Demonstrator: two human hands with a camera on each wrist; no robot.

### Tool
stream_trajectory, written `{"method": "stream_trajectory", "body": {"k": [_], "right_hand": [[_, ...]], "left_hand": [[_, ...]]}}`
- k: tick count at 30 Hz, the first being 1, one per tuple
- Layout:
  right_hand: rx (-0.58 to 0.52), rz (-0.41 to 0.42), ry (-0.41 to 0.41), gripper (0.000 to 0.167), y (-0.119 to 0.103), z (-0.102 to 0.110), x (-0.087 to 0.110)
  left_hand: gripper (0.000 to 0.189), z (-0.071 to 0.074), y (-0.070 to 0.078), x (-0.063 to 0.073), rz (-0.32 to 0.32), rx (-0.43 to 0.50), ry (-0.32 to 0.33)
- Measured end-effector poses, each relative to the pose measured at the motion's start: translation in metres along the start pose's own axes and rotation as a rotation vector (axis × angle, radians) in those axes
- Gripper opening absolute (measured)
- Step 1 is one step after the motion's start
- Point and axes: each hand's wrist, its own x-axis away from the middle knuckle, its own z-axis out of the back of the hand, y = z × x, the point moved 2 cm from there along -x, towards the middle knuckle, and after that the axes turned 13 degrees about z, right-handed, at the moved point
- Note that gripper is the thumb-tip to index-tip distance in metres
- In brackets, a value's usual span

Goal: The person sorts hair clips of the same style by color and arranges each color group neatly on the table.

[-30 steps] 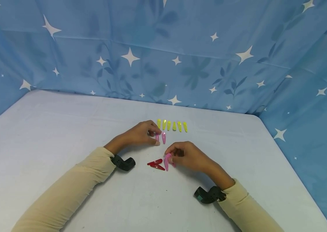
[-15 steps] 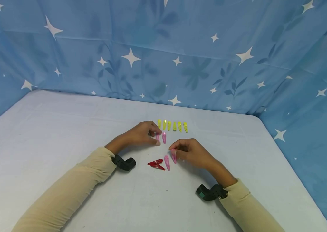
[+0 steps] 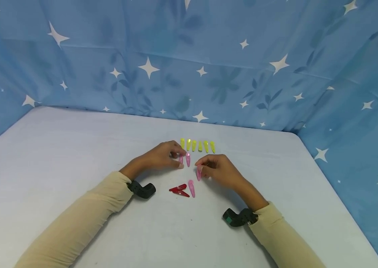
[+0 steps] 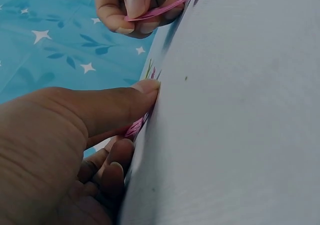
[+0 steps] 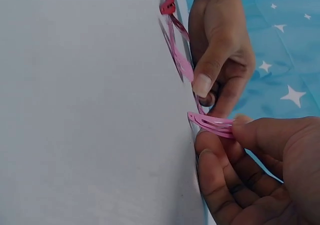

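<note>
My left hand [image 3: 162, 155] rests on the white table with its thumb and fingertips around the ends of a pink snap hair clip [image 3: 180, 159]. Just right of it lies a second pink clip [image 3: 188, 159]. Between the thumb and fingers of my right hand [image 3: 221, 172] is another pink hair clip [image 5: 212, 125], pinched at one end with its narrow tip pointing away from the thumb. Nearer to me lie a loose pink clip [image 3: 191, 188] and red hair clips [image 3: 179, 190], two of them crossing.
Beyond the hands, several yellow hair clips [image 3: 194, 145] lie side by side in a row. A blue star-patterned curtain [image 3: 175, 82] borders the table [image 3: 91, 141] at the back and sides. Each wrist wears a black camera [image 3: 143, 190].
My right hand has picked a pink clip from beside the red ones and carried it away from me, closer to the pink clips by the left hand. The left hand has stayed put.
</note>
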Motion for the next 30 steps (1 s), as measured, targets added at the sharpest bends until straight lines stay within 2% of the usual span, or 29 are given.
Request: {"method": "stream_trajectory", "body": {"k": [3,10,21,30], "right_hand": [[-0.014,-0.013,0.020,0.016,0.001,0.001,-0.005],[-0.068,-0.129,0.105,0.019,0.008,0.007,-0.014],[-0.037,-0.151,0.119,0.019,0.011,0.006,-0.026],[0.004,-0.114,0.121,0.021,0.011,0.002,-0.034]], "left_hand": [[0.044,-0.001,-0.001,0.001,0.000,0.009,0.004],[0.045,-0.002,-0.001,0.000,-0.009,0.008,0.006],[0.043,-0.001,0.001,0.000,-0.046,0.007,-0.006],[0.043,0.000,-0.001,0.000,-0.045,-0.002,-0.002]]}}
